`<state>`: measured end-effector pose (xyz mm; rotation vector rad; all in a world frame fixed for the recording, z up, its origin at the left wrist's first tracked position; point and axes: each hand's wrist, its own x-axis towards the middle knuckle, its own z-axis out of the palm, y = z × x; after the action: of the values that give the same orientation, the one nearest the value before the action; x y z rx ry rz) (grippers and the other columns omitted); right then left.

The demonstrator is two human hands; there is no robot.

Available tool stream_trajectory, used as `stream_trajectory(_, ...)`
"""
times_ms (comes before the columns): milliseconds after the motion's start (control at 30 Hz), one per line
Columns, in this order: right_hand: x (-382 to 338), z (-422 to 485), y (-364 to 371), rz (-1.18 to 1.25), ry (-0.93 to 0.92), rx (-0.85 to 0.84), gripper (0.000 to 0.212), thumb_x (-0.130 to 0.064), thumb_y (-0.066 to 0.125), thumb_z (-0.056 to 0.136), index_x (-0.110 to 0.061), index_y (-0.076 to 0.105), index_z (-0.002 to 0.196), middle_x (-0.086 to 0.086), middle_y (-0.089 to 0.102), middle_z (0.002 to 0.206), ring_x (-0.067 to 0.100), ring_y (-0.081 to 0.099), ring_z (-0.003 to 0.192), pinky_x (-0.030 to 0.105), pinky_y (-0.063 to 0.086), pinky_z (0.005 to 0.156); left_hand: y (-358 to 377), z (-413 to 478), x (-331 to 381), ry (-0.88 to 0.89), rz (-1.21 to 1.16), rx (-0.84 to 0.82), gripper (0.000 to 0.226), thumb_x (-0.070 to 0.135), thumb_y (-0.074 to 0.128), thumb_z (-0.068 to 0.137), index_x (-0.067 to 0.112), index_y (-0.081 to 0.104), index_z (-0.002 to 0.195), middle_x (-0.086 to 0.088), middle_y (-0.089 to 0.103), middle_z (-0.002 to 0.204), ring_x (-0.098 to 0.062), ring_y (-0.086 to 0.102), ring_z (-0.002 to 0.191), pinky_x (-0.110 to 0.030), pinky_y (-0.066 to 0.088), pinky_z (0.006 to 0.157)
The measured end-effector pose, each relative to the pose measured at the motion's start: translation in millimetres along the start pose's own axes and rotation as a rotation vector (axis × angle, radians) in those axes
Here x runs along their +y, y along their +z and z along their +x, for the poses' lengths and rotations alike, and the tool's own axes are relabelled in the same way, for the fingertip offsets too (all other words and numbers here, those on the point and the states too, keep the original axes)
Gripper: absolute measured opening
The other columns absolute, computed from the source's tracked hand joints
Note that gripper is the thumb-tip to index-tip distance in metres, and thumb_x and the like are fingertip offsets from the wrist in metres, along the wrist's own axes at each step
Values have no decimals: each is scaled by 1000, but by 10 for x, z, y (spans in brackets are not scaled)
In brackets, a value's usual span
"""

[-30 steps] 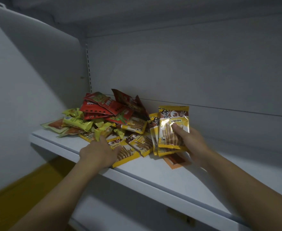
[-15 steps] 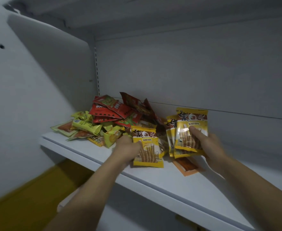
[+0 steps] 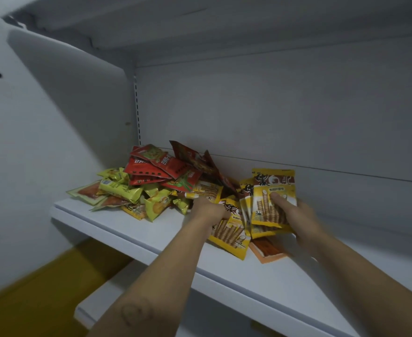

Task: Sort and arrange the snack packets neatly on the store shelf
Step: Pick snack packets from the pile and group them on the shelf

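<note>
A mixed pile of snack packets (image 3: 151, 181) lies at the left end of the white shelf (image 3: 136, 229), red ones on top, green-yellow ones in front. My right hand (image 3: 295, 220) holds an upright stack of yellow wafer-roll packets (image 3: 273, 190), thumb pressed on the front one. My left hand (image 3: 208, 210) grips another yellow wafer-roll packet (image 3: 231, 235), which lies tilted on the shelf just left of the stack. An orange packet (image 3: 268, 251) lies flat under the stack.
The shelf's back panel (image 3: 273, 113) rises right behind the packets, and the upper shelf (image 3: 200, 25) hangs overhead. A white side wall (image 3: 29, 142) closes the left. Bare shelf surface stretches to the right of my right hand. A lower shelf edge (image 3: 95, 310) shows below.
My left hand has pulled a yellow wafer-roll packet out of the pile and carried it right, up against the stack in my right hand. The view has shifted slightly left.
</note>
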<state>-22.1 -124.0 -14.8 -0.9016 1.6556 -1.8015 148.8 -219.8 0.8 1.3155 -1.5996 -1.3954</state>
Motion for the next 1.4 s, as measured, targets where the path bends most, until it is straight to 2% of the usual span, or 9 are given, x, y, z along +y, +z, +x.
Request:
stream_trajectory(200,-42,22,-50,41,-55,32,24,-37,73,86,-17,70,100,0,78,87,24,74,86,48,56,90,49,18,-57,-73,-123,-14,75,4,78,80,3,33,140,-15,53,133,-32,51,123,-39,45,93)
stream_trajectory(333,-121,49,-117,112,-111,90,19,-33,71,88,-16,71,98,0,77,90,24,73,89,48,55,92,-125,-34,-95,-43,-137,-17,25,5,73,86,8,55,103,-7,70,90,-21,68,78,-27,51,59)
stream_trajectory(433,-98,82,-154,126,-110,115,19,-33,70,89,-17,71,99,0,77,91,23,73,88,46,56,91,-241,-149,-99,-11,-129,-50,24,13,70,90,-1,61,108,-13,75,86,-23,73,64,-25,52,47)
stream_trajectory(600,-53,138,-198,149,-115,158,18,-36,72,87,-20,71,96,-3,77,87,21,74,85,43,57,88,-288,-326,-234,77,-7,-173,29,36,70,91,12,65,108,1,76,99,-14,72,92,-31,56,82)
stream_trajectory(700,-57,163,-213,194,-119,188,18,-36,74,85,-20,71,93,-4,77,85,23,73,88,43,56,88,-292,-390,-227,146,-93,-50,23,36,65,95,23,53,81,9,64,84,-5,59,79,-24,45,65)
stream_trajectory(900,0,113,-105,149,-125,135,18,-36,71,88,-19,72,93,-4,77,87,16,74,79,35,56,78,-351,-86,-286,-62,-538,99,34,30,50,103,8,53,129,-18,69,113,-40,69,95,-65,56,73)
stream_trajectory(1000,-38,71,-57,142,-133,91,17,-36,69,90,-19,71,94,-6,77,84,14,74,76,31,55,69,-298,27,-293,-22,-605,187,32,35,54,100,15,53,125,-13,69,113,-40,69,94,-66,56,74)
stream_trajectory(1167,-41,14,-37,126,-131,51,12,-35,69,90,-23,68,90,-12,76,76,10,73,71,29,54,67,-207,179,-242,-27,-545,266,65,47,56,97,25,28,151,-7,37,154,-39,39,137,-59,40,101)
stream_trajectory(1400,-33,42,-49,67,-96,19,22,-38,69,89,-19,70,100,-2,77,89,19,74,85,39,58,82,-226,207,-339,-5,-539,340,45,46,56,97,26,41,134,-1,45,135,-35,41,130,-57,38,101)
